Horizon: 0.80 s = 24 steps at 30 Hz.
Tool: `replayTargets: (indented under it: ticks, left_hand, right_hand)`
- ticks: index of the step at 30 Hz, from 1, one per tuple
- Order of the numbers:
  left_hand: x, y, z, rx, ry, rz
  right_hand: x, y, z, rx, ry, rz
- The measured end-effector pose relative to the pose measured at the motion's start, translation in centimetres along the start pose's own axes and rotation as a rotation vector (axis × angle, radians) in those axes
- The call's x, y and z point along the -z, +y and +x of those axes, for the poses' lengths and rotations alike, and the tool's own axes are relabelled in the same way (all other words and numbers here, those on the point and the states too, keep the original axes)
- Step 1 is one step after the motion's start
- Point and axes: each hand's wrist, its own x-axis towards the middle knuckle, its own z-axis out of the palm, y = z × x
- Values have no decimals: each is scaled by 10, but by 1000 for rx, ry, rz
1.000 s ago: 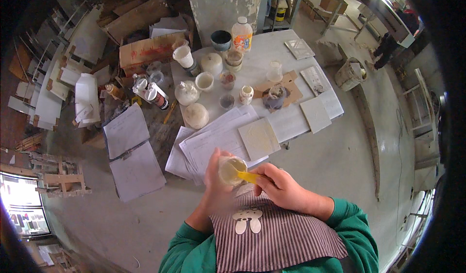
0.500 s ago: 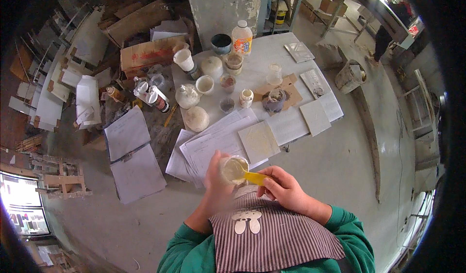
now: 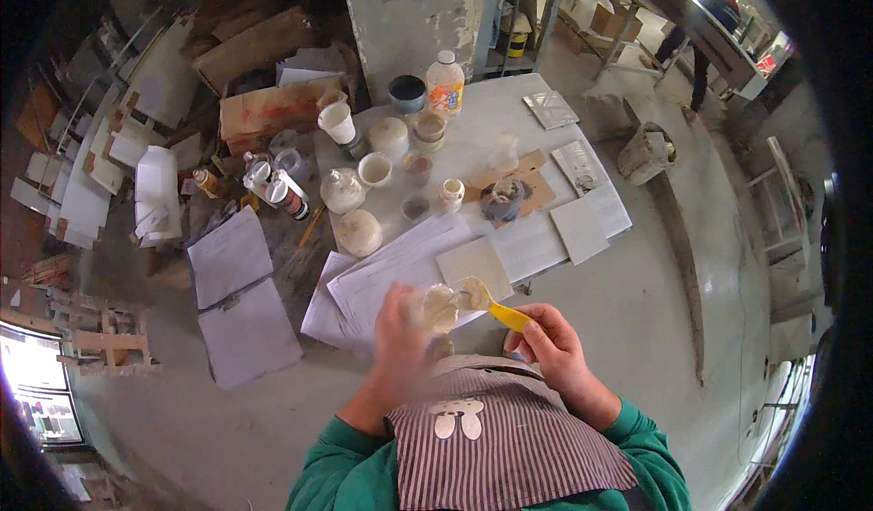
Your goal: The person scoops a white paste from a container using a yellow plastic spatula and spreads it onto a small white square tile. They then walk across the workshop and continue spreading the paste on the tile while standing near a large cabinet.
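My left hand [image 3: 397, 336], partly smeared by motion, is wrapped round a clear plastic cup [image 3: 435, 311] with pale cream paste inside. The cup leans to the right. In my right hand [image 3: 553, 343] is a yellow spoon [image 3: 509, 316], pinched by its handle. Paste coats the spoon's wide end, which is at the right rim of the cup; whether it touches the rim I cannot tell. Both hands are in front of my striped apron [image 3: 509, 438], just off the near edge of the table. Beyond them lies a square pale panel [image 3: 475, 270] beside loose paper sheets [image 3: 382, 270].
On the table [image 3: 509, 93] stand a white-capped bottle [image 3: 446, 84], a dark bowl [image 3: 406, 93], several cups and round pale jars. Flat panels [image 3: 579, 229] line its right side. An open folder [image 3: 245, 306] lies left. A bucket [image 3: 647, 154] stands right; a person [image 3: 709, 34] is far right.
The spoon has come up out of the cup toward the right, with paste on its end. My right hand has shifted right, and the cup has tilted. The person in the background shows more fully.
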Motion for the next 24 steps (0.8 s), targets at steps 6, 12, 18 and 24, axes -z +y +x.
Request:
replayTargets:
  ticks: [6,12,18,24]
  left_hand:
    - [-10,4,15,-391,44,464]
    - [-34,30,22,76,58,-332]
    - [-56,56,18,88,44,-329]
    - [-70,49,18,81,149,-367]
  right_hand:
    - [20,8,-2,64,50,-133]
    - [39,17,2,120,81,-308]
    - [52,23,11,208,85,-372]
    - [59,27,14,239,61,-536]
